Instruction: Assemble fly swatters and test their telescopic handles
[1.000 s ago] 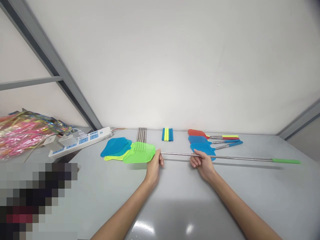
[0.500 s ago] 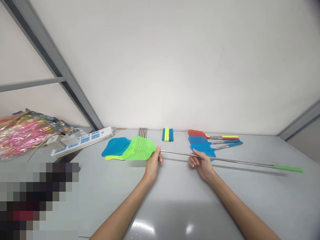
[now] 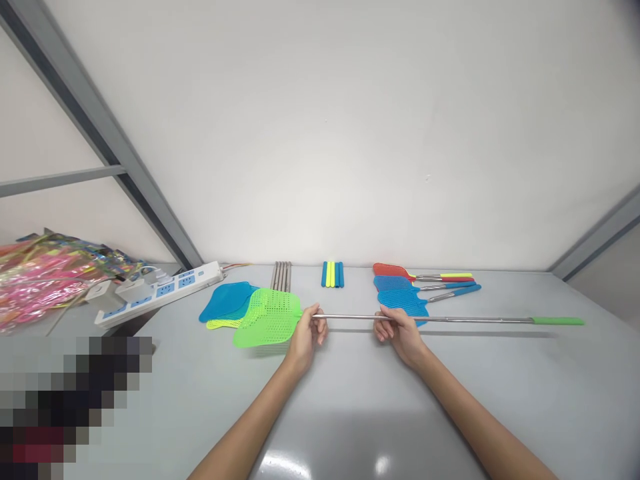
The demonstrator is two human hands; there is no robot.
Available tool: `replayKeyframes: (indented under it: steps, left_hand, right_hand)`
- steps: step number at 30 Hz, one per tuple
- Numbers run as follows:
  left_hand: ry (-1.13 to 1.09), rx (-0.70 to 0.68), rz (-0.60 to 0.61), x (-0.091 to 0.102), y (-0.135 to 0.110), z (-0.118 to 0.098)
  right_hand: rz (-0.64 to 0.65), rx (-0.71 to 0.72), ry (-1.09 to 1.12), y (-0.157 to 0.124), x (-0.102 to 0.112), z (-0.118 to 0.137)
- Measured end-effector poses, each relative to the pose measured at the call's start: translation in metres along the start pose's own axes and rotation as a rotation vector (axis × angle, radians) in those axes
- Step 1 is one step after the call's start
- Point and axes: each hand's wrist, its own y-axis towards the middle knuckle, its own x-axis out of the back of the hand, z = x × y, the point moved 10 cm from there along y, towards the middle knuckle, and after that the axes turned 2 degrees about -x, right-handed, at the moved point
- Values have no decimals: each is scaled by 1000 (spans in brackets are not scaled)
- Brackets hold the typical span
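A green fly swatter [image 3: 270,317] with a long extended metal rod lies level across both hands, a little above the table. My left hand [image 3: 306,333] is closed round the rod just beside the mesh head. Farther along, my right hand [image 3: 400,330] pinches the same rod near its middle. The green grip [image 3: 557,321] sticks out to the far right. Behind the right hand lie several swatters with short rods: a red one [image 3: 393,270] and blue ones [image 3: 400,293]. Loose blue swatter heads [image 3: 225,301], with a yellow one [image 3: 220,325] beneath, rest behind the green head.
Metal rods [image 3: 281,275] and blue and yellow grips [image 3: 333,274] lie by the wall [image 3: 325,167]. A white power strip [image 3: 170,291] with plugs sits left, beside a heap of plastic-wrapped colourful items [image 3: 55,273]. Grey frame posts [image 3: 150,213] bound the table [image 3: 350,393].
The swatter has turned to nearly level: its green head came down and nearer, while the grip end rose. Both hands keep hold of the rod. The whole view has shifted slightly.
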Motion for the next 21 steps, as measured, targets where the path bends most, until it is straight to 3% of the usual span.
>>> replayKeyframes:
  steps: [10,21]
  left_hand:
    - [-64,260,367,-37,-18,31]
    - [-105,278,450,-43,-22,37]
  right_hand:
    - [-4,-109,19,-1,8,-12]
    - [15,-133,31,0,4,-22]
